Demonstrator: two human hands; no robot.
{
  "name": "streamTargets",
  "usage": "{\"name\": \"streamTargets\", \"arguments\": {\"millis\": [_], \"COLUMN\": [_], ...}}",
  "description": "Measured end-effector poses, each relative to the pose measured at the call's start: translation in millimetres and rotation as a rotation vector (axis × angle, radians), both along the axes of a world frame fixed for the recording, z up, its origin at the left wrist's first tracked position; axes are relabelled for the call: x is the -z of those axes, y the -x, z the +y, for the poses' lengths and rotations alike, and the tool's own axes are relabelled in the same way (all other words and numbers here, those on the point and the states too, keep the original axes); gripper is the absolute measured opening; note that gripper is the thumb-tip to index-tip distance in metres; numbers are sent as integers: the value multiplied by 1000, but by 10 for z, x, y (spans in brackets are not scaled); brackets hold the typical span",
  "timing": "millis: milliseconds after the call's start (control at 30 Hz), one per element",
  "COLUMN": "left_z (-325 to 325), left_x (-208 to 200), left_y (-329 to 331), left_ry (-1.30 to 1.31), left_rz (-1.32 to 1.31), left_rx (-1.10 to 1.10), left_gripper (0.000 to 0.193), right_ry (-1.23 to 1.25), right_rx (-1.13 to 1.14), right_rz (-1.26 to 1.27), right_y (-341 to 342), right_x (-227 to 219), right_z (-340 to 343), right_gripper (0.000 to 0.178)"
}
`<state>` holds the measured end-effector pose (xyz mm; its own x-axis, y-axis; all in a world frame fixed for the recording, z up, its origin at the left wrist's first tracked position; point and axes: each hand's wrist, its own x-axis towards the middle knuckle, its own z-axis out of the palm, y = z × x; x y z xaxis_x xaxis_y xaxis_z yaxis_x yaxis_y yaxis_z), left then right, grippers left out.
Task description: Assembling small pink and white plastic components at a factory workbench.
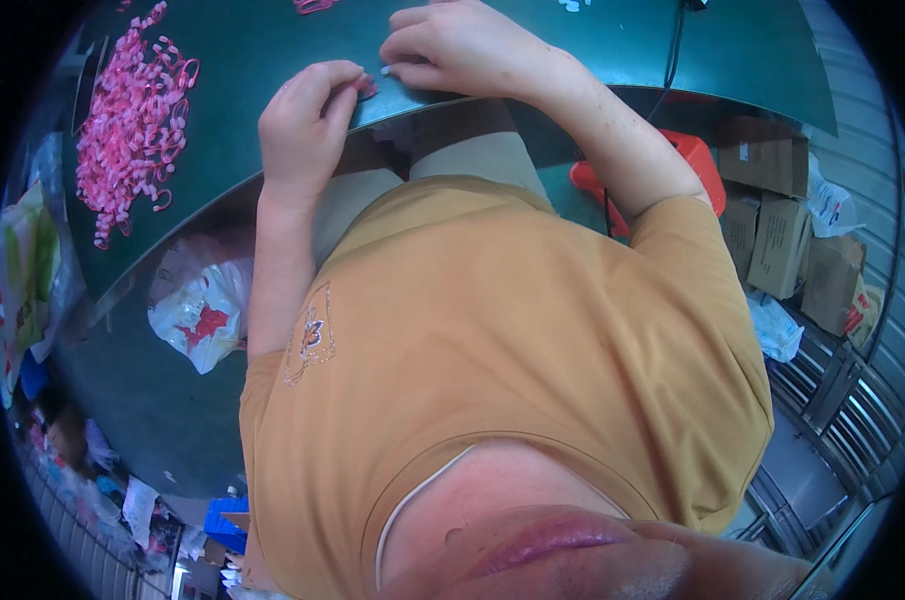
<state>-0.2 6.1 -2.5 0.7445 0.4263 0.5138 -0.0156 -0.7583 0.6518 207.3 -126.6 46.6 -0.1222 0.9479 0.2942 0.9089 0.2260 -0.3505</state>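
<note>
My left hand [308, 120] is at the table's near edge, thumb and fingertips pinched on a small pink band [369, 88]. Just right of it, my right hand [453, 48] reaches over the edge with its fingers curled. A tiny white piece [386, 70] shows at its pinched fingertips. The two hands are close together but not touching. On the left of the table lies a big pile of pink looped bands [133, 130] with pale pink parts, looking like hair ties. Most of the band in my left hand is hidden by the fingers.
The green table [243, 60] has a curved-looking near edge. More pink bands [315, 5] and several white pieces [571, 5] lie farther back. A black cable [676, 55] crosses the right side. Below are a white plastic bag [203, 300], a red-orange plastic object [693, 165] and cardboard boxes [778, 240].
</note>
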Motion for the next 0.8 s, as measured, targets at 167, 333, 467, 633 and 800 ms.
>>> {"name": "streamTargets", "arguments": {"millis": [167, 333, 467, 633, 800], "left_z": [4, 11, 6, 4, -1], "left_x": [-17, -38, -9, 3, -7], "left_y": [16, 44, 21, 34, 24], "left_ry": [-22, -67, -54, -34, -29], "left_rz": [-7, 44, -18, 0, -18], "left_rx": [10, 20, 9, -7, -2], "left_gripper": [13, 15, 13, 13, 12], "right_ry": [149, 130, -27, -79, -106], "right_rx": [-12, -65, -40, -34, -36], "right_rz": [-227, -240, -39, 91, 98], "right_y": [85, 37, -21, -43, -27], "right_x": [-144, 90, 235, 242, 225], "right_z": [144, 205, 146, 159, 166], "right_gripper": [16, 18, 18, 18, 19]}}
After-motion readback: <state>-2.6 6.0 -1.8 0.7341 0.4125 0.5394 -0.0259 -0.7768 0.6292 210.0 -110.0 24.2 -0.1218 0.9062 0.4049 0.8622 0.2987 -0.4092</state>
